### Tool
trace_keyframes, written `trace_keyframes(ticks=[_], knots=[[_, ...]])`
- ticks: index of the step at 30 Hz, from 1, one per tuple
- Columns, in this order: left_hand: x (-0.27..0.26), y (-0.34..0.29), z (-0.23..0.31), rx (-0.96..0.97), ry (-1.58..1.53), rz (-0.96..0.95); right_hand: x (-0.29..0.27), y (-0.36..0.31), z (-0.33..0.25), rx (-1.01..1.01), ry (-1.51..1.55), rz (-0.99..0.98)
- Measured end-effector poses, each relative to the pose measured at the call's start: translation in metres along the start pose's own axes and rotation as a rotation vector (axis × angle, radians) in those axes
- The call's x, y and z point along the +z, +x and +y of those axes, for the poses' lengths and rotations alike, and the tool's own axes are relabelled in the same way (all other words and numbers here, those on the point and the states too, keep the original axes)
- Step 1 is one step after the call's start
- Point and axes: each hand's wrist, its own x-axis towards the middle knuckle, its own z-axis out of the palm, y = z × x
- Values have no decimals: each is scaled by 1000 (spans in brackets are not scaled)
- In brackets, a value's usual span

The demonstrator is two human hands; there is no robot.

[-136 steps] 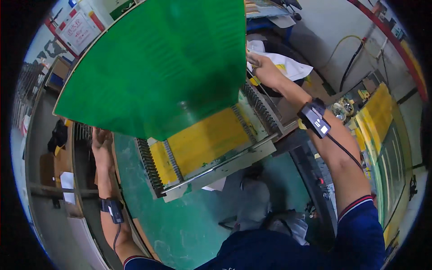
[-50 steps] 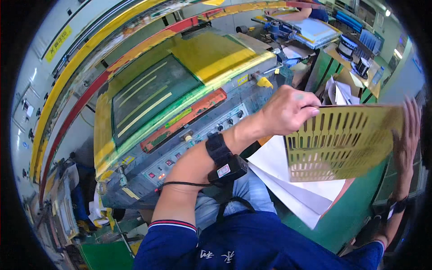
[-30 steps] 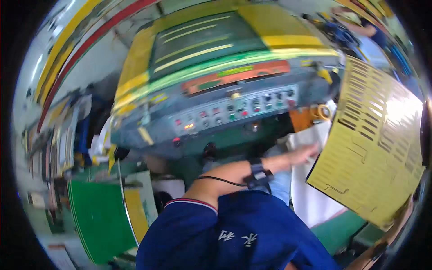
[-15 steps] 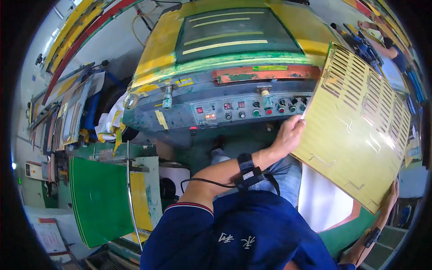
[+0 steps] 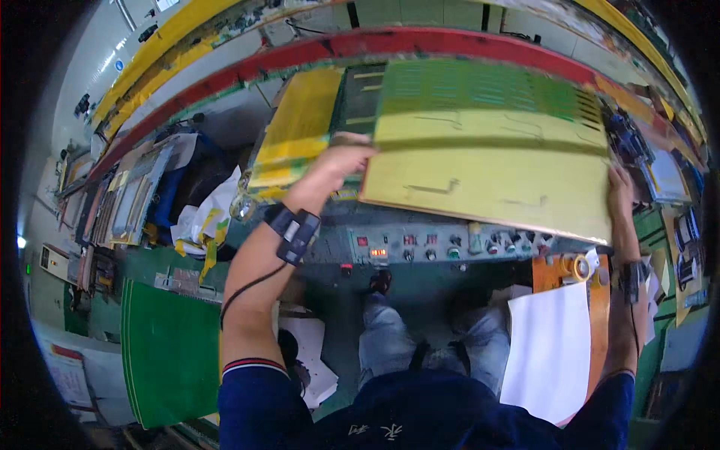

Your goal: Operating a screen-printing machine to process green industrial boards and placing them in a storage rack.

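A large yellow circuit board panel (image 5: pixel 487 172) with rows of slots along its far part and thin traces on the near part is held out over the machine. My left hand (image 5: pixel 343 159) grips its left edge, fingers closed and somewhat blurred. On the right edge, my right hand (image 5: pixel 621 196) is closed round the side, its fingers partly hidden. The panel covers much of the machine's yellow-bordered screen frame (image 5: pixel 300 124); whether it touches the surface below I cannot tell. A control panel (image 5: pixel 412 244) with knobs and a lit red display shows beneath the near edge.
A red beam (image 5: pixel 450 39) spans the machine's far side. Green boards (image 5: pixel 172 352) stand at my left. White sheets (image 5: pixel 551 352) lie at my right on an orange-brown board, with a tape roll (image 5: pixel 576 266) nearby. Frames (image 5: pixel 139 195) lean at the far left.
The panel has moved from my right side to over the machine and turned closer to level. Both hands have travelled forward with it, still gripping its edges. The view has shifted too.
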Motion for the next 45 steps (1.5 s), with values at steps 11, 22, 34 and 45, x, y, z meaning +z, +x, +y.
trace_keyframes(ticks=[11,22,34,45], knots=[[-134,62,-1,36,464,13,195,137,36,-142,-691,-148],[-104,68,31,-53,914,-61,214,132,28,-108,-529,-148],[-104,83,20,-65,948,-129,219,128,22,-105,-467,-166],[-101,47,-121,696,727,319,224,130,28,-150,-347,-135]])
